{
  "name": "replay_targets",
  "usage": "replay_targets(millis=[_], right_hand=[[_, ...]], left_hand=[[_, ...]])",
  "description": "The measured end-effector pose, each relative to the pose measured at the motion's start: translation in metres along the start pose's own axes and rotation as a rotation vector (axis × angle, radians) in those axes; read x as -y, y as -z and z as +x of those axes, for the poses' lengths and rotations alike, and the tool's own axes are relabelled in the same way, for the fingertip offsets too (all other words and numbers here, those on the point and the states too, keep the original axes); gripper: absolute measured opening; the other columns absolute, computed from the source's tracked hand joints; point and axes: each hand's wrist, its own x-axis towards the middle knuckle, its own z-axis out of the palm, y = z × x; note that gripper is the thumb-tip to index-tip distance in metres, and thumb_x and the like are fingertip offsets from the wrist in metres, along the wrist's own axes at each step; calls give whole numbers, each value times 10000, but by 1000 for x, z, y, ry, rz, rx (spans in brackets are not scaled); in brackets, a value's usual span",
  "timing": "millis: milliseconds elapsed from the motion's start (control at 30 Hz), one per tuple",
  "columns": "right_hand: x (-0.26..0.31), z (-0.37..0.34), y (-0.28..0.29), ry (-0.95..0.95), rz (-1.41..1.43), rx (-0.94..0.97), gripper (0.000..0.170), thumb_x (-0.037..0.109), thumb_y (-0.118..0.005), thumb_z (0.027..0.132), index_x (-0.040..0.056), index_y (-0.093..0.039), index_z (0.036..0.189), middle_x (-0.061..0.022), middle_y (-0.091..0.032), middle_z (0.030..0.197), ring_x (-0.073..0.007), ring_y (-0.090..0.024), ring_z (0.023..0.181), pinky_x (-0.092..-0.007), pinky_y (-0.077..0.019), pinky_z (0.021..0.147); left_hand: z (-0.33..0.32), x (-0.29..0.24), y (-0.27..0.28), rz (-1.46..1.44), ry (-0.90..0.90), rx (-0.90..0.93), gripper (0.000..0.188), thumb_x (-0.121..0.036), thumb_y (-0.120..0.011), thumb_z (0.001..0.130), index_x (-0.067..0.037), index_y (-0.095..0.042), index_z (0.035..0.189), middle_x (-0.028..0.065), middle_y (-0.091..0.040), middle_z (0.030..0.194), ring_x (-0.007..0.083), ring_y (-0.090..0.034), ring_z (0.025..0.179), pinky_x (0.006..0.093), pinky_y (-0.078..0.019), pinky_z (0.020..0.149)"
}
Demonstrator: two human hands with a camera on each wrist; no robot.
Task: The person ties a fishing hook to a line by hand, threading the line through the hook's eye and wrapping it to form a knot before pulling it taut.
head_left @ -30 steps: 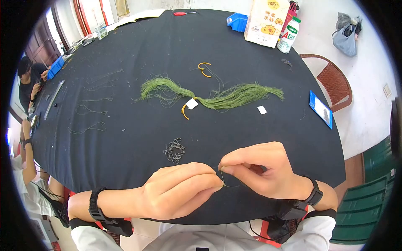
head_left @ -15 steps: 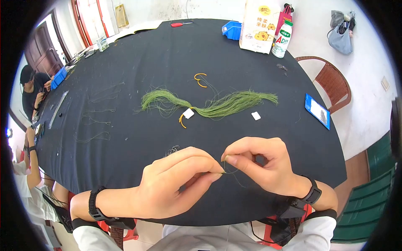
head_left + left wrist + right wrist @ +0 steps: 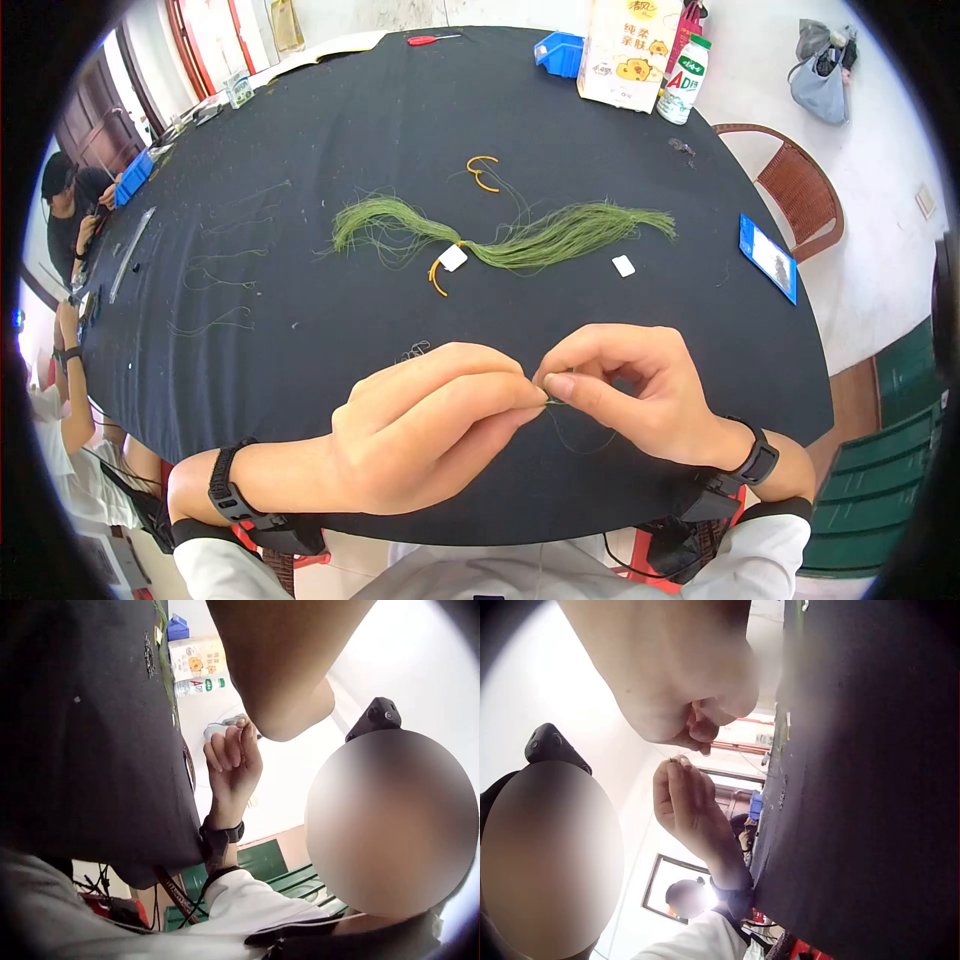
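Observation:
Both hands meet above the near part of the dark table. The left hand (image 3: 435, 425) pinches a thin green thread (image 3: 560, 436) between thumb and fingers. Beside it, almost fingertip to fingertip, the right hand (image 3: 640, 390) pinches the same thread with thumb and forefinger, and a loop of it hangs below. Partly behind the left hand lie small metal pieces (image 3: 415, 350). A long green thread bundle (image 3: 580, 236) stretches across the table beyond the hands. In the right wrist view, a green bit shows at the tips of the left hand (image 3: 694, 802).
Yellow rings (image 3: 484, 174), a white tag (image 3: 624, 266) and a blue packet (image 3: 768, 258) lie on the table (image 3: 400, 120). Farther back stand a tissue pack (image 3: 622, 55), a bottle (image 3: 685, 82) and a blue bin (image 3: 560, 54). Loose threads lie left; other people sit at the far left.
The fingertips of both hands have come closer together and shifted slightly right. The left hand now covers more of the metal pieces than one second ago, and the thread hangs in a wider loop.

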Motion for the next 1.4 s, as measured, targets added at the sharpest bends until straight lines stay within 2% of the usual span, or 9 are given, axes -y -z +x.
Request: replay_targets(millis=[233, 333, 433, 467, 600, 900, 1200, 1300, 1400], right_hand=[[1, -2, -3, -84, 73, 53, 98, 97, -616, 886, 24, -663, 931, 55, -526, 629, 8, -379, 523, -189, -275, 464], [7, -3, -3, -59, -75, 102, 116, 9, -624, 840, -8, -682, 939, -32, -621, 681, -61, -516, 527, -203, -395, 495], [-1, -5, -10, 196, -194, 29, 72, 43, -663, 806, 44, -677, 877, -35, -594, 623, -48, -456, 477, -232, -339, 434], [5, -6, -10, 233, -278, 46, 96, 32, -680, 769, 47, -672, 864, -67, -588, 620, -111, -492, 455, -264, -366, 423], [6, -7, -14, 493, -512, -20, 103, 34, -694, 731, 39, -648, 824, -42, -531, 577, -182, -512, 451, -287, -388, 414], [13, -8, -10, 678, -704, -148, 186, -44, -705, 614, 18, -672, 786, -35, -520, 531, -146, -445, 387, -240, -329, 374], [21, -7, -5, 535, -566, -80, 126, 15, -700, 711, 43, -638, 817, -29, -533, 552, -164, -482, 412, -273, -366, 402], [20, -8, -4, 299, -548, -60, 84, 40, -685, 751, 53, -639, 821, -28, -492, 501, -154, -458, 386, -273, -352, 399], [16, -5, 2, 173, -493, -95, 41, 52, -661, 810, 49, -643, 846, -1, -382, 459, -68, -346, 390, -243, -284, 408]], left_hand=[[-1, 2, -1, 3, -39, -7, 199, 86, -693, 724, 46, -621, 905, 145, -628, 830, 128, -598, 634, 198, -451, 464], [-1, 2, 0, 3, -37, -2, 198, 91, -687, 724, 50, -618, 906, 150, -627, 836, 124, -595, 629, 195, -448, 459], [-1, 0, 0, 8, -13, 6, 198, 98, -682, 722, 53, -617, 903, 153, -625, 840, 118, -588, 617, 193, -443, 452], [-1, 1, 0, 10, -17, 5, 198, 100, -680, 721, 53, -617, 903, 153, -625, 840, 115, -585, 612, 193, -440, 450], [-2, 4, -3, 22, -48, -3, 206, 109, -677, 711, 55, -622, 902, 150, -624, 842, 110, -572, 595, 193, -431, 444], [-7, 9, -8, 44, -69, 5, 215, 101, -686, 693, 43, -633, 894, 139, -624, 833, 127, -573, 584, 214, -433, 451], [-2, 0, 0, -38, 183, 46, 165, 96, -647, 751, 22, -620, 895, 103, -619, 868, 81, -535, 589, 192, -422, 482], [-7, 3, 1, -203, 357, 59, 133, 92, -621, 782, 32, -605, 900, 104, -612, 893, 62, -537, 640, 177, -420, 527], [-8, 3, 2, -293, 436, 86, 109, 88, -599, 807, 39, -601, 905, 103, -604, 912, 53, -548, 701, 178, -426, 562]])
